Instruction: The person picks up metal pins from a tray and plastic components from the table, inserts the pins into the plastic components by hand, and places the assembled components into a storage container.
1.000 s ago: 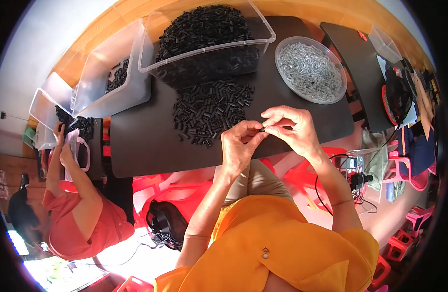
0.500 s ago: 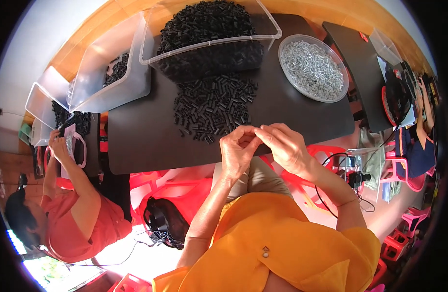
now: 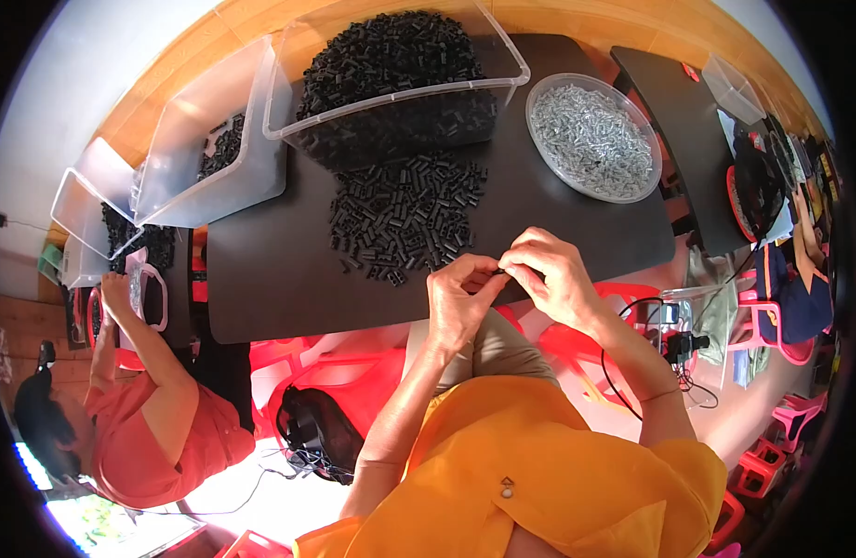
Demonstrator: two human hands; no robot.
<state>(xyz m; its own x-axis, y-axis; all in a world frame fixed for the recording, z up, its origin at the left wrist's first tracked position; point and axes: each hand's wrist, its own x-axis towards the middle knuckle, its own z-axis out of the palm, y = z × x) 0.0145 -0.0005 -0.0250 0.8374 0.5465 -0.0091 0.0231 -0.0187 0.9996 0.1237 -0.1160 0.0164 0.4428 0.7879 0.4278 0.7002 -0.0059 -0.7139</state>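
Note:
My left hand (image 3: 459, 299) and my right hand (image 3: 550, 279) meet above the near edge of the dark table, fingertips almost touching. Between the left thumb and fingers a small black piece (image 3: 498, 272) just shows, mostly hidden. The right fingers are pinched at its end; whatever they hold is too small to make out. Beyond my hands lies a loose pile of short black plastic tubes (image 3: 404, 219). To the right, a round clear tub (image 3: 653, 177) holds many small silvery metal pieces (image 3: 590, 135).
A large clear bin (image 3: 391, 110) full of black pieces stands behind the pile. Another clear bin (image 3: 191, 200) sits to its left. At far left a person in red (image 3: 167, 423) works at a neighbouring table. Red plastic chairs (image 3: 344, 391) and a black bag (image 3: 316, 432) are below the table.
My right fingers have shifted slightly, and a bit of the black piece now shows between the fingertips. At left, the other person's hands have moved lower.

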